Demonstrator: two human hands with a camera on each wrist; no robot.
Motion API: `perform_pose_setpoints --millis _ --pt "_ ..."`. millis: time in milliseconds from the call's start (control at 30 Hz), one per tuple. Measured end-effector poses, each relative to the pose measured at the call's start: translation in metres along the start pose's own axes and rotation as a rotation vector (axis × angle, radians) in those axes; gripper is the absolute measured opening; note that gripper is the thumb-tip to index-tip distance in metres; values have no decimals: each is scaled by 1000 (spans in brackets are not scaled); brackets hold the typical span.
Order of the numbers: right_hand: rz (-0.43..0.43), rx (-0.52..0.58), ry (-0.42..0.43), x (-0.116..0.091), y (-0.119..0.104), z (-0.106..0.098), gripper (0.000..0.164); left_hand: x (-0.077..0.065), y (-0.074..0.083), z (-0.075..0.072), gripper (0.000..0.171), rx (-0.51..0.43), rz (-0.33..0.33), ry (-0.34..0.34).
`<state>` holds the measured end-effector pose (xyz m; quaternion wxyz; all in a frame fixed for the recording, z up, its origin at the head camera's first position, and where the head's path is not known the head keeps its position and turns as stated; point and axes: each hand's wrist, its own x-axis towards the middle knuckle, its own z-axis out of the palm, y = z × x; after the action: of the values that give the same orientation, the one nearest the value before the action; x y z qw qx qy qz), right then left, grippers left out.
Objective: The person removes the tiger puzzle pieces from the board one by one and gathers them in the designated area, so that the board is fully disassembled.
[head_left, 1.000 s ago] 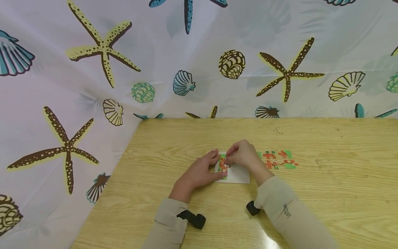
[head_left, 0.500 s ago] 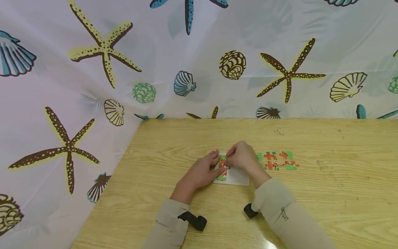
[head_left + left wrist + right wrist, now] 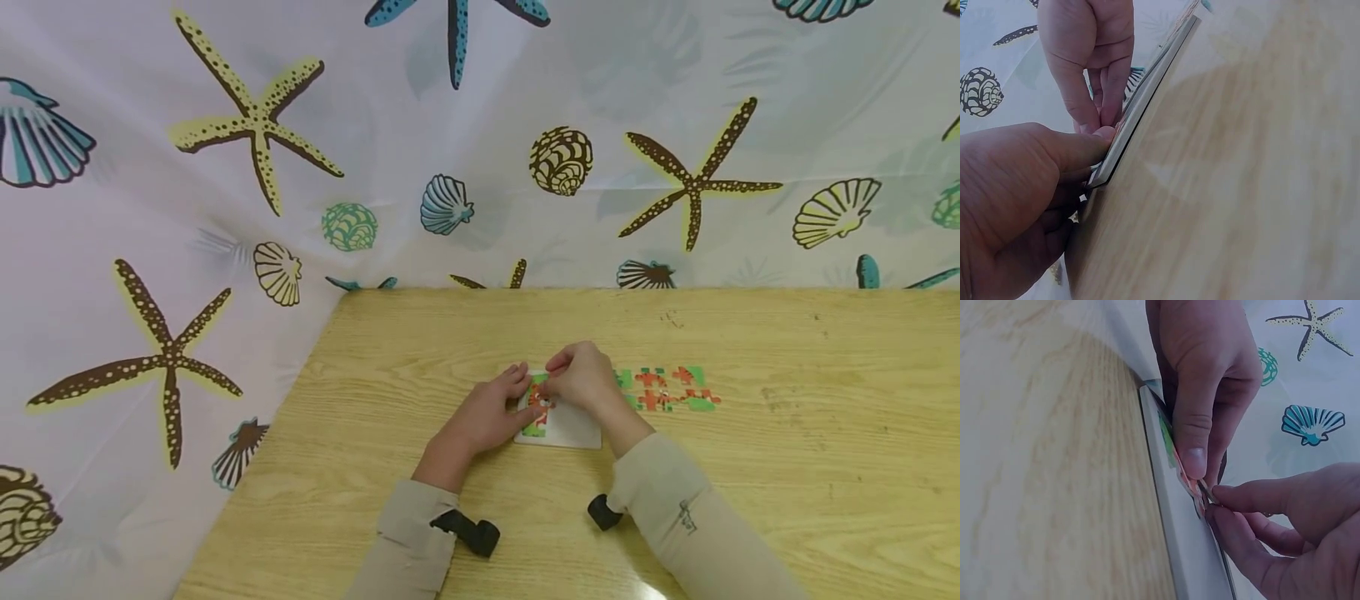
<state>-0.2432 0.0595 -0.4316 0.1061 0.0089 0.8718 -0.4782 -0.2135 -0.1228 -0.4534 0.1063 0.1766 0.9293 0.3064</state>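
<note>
A white puzzle board (image 3: 576,429) lies on the table, with joined orange-and-green jigsaw pieces (image 3: 536,429) along its left side. My left hand (image 3: 480,415) grips the board at its left edge, and its thumb (image 3: 1194,464) presses on the pieces. Over the board, my right hand (image 3: 587,382) pinches a small puzzle piece (image 3: 1209,491) between thumb and fingertips. That piece is seen nearly edge-on in the right wrist view and touches or almost touches the joined ones. My fingers hide most of its picture.
Several loose puzzle pieces (image 3: 651,379) lie on the wooden table (image 3: 810,433), right of the board and partly behind my right hand. A cloth (image 3: 495,133) printed with starfish and shells hangs along the back and left side. Black wrist mounts (image 3: 480,535) sit at both cuffs.
Over the past second the left thumb has moved up the joined pieces, and the board has shifted slightly toward me. My right hand stays over the same spot, still pinching.
</note>
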Motion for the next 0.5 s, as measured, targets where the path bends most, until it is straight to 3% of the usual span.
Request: perform_pose_setpoints --millis 500 --pt "21 170 -70 2 7 -7 28 1 -2 2 63 -11 -13 -3"
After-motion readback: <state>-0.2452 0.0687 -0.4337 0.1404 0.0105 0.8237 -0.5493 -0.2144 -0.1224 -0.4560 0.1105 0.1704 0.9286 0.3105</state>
